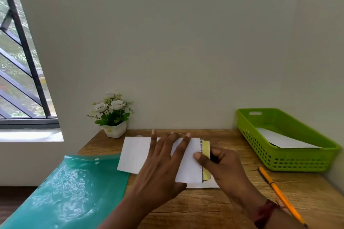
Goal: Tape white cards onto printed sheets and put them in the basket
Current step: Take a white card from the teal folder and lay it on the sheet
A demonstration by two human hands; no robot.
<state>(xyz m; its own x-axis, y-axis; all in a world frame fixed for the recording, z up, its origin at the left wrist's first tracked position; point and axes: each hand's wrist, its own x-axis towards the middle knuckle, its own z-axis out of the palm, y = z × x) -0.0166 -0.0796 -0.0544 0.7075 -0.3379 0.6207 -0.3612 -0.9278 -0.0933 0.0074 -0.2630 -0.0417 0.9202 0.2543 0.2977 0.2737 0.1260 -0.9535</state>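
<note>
The card (189, 171) lies flat at the middle of the desk (232, 202) on the sheet (211, 185), which shows only as a printed strip along the card's right edge and a pale corner below it. The tape (206, 165), a yellow strip, runs down that right edge across card and sheet. The left hand (163, 161) lies spread on the card, fingers straight and apart, pinning it. The right hand (221, 165) has its thumb pressed on the card just beside the tape and its fingers curled over the tape's far side; whether they pinch anything I cannot tell. More white paper shows left of the left hand, and I cannot tell whether it is the same card. All of it looks thin and very light: paper that bends at a touch, creases if squeezed, and slides easily on the wood unless a palm holds it. The tape likely needs a firm rub along its length to grip. To lift the joined pair, take the long edges with both hands, or slip fingers under the taped side, so the card does not peel away. The basket (305, 165) stands well apart at the right with a white sheet (284, 140) already inside, a pencil (279, 191) near it
</note>
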